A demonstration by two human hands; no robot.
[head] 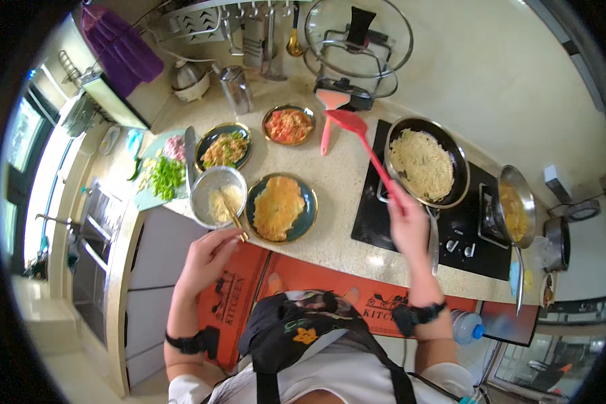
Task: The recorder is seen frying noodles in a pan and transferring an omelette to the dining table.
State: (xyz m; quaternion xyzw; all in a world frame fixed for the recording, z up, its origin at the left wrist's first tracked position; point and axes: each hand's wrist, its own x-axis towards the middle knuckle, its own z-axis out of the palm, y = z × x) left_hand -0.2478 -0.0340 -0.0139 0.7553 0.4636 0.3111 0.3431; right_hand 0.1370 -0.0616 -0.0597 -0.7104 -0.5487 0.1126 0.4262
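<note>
My right hand [410, 227] grips the handle of a red spatula [366, 144], whose blade is raised over the counter left of the hob. Beside that hand, a frying pan [462, 189] holds a flat pale layer of shredded food [423, 164]. My left hand [209, 257] is at the counter's front edge, fingertips at the ends of a pair of chopsticks [228, 204]; whether it grips them is unclear. The chopsticks lean in a metal bowl [198, 194] with pale shreds or batter. Right of it, a browned pancake [278, 207] lies on a dark green plate [310, 212].
Two plates of cooked food [226, 149] [289, 126] stand behind. A knife [190, 156] lies on a cutting board [146, 199] with chopped greens and meat. A pink spatula [326, 131] rests near glass lids [358, 38]. Another pan [516, 202] is at the hob's [447, 227] right.
</note>
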